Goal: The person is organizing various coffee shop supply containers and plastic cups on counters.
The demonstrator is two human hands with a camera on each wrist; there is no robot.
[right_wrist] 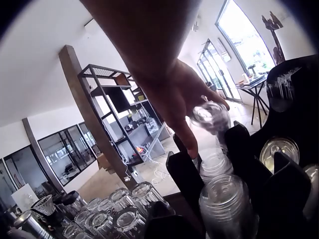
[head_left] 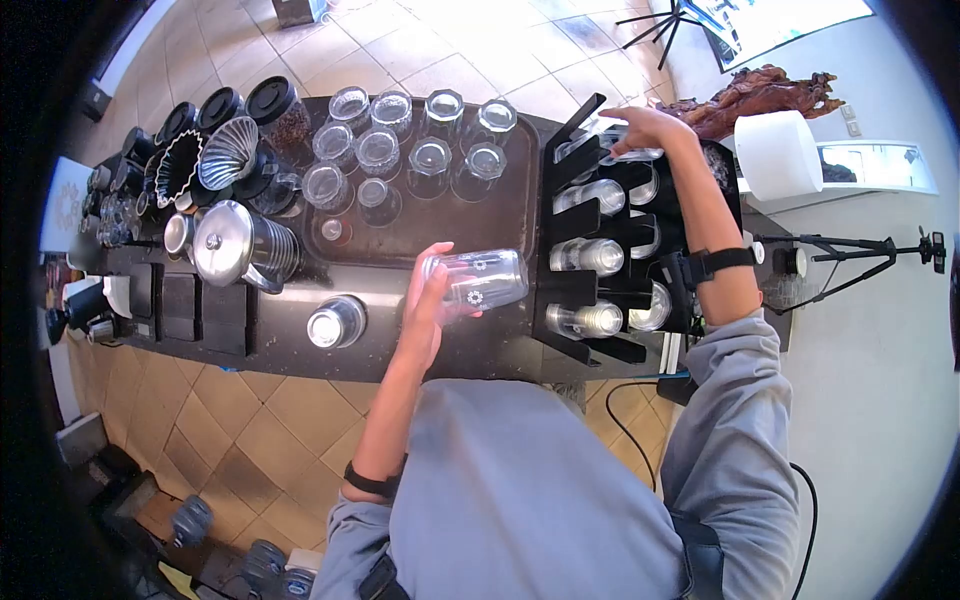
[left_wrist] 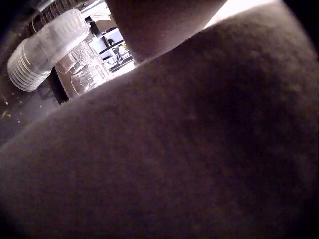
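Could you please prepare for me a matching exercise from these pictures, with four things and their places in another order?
1. Clear flower-marked vessel
2. Lidded steel pot
3. Drinking glasses
4. Right hand

A. On the dark tray
B. Over the far end of the black rack
C. In the grip of the left hand
D. Left of the tray in the head view

Right pairs: 1-C, 2-D, 3-A, 4-B.

Grey top (head_left: 520,470), wrinkled grey sleeves (head_left: 735,390), 2 black arm straps (head_left: 730,259), dark body strap (head_left: 702,560).
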